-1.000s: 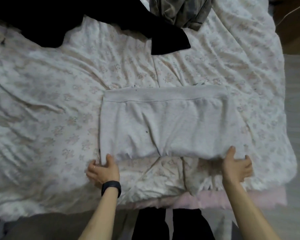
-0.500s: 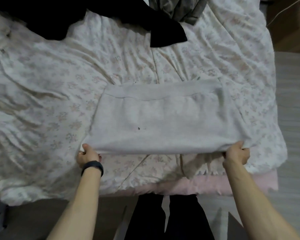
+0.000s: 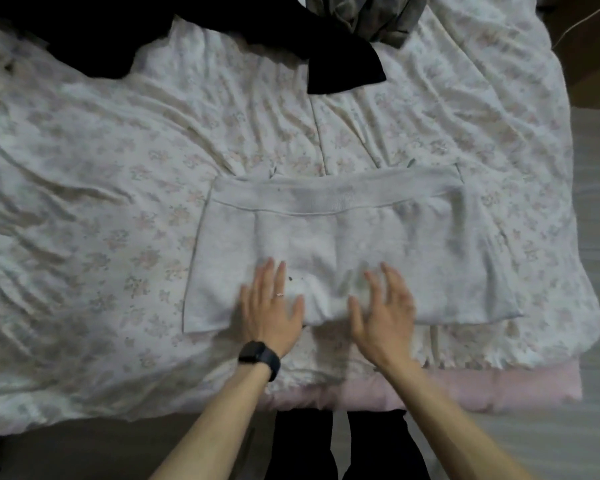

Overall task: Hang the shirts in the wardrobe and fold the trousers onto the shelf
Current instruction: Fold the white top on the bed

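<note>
Pale-grey folded knit trousers (image 3: 343, 237) lay flat on white floral bed cover (image 3: 118, 202). Left hand (image 3: 271, 310) and right hand (image 3: 385, 313), fingers spread, lay over near edge. Black garment (image 3: 343, 64) lay beyond.

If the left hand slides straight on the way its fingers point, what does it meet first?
The left hand lies flat on the trousers; straight ahead it would probably reach their waistband first, then the quilt.

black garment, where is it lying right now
In the head view the black garment lies across the far side of the floral bedspread, just left of the grey garment and beyond the folded white trousers.
</note>
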